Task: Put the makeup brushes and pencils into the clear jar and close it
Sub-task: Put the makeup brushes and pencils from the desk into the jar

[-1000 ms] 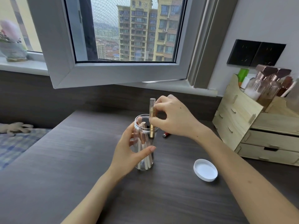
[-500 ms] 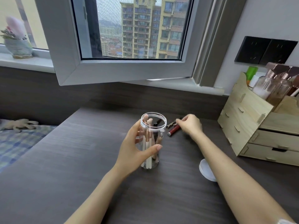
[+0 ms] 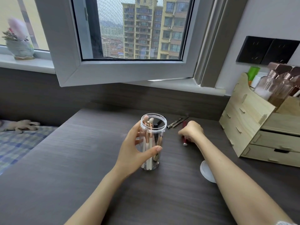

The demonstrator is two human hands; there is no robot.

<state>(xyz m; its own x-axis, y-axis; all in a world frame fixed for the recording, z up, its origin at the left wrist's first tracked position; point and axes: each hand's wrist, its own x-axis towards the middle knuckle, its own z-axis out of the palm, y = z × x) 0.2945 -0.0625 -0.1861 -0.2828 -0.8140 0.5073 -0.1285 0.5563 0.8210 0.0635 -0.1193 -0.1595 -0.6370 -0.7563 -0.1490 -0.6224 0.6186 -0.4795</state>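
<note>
Dark wood-grain desk (image 3: pixel 81 159), filling the lower frame. Stood upright at centre: clear jar (image 3: pixel 153 142), lidless, brushes inside. Lay just right of the jar's rim: thin dark pencils (image 3: pixel 176 123) and a red pencil (image 3: pixel 184 138). Rested lower right, partly hidden: white lid (image 3: pixel 205 173). Sat at the right edge: wooden drawer organizer (image 3: pixel 253 127).

Head-worn view, forward and downward

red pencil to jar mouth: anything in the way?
Nothing visible blocks it. The right hand is closed on the red pencil just right of the clear jar, bare desk between them. The jar mouth is open, with the white lid lying off to the right. The left hand grips the jar's side, not the rim.
</note>
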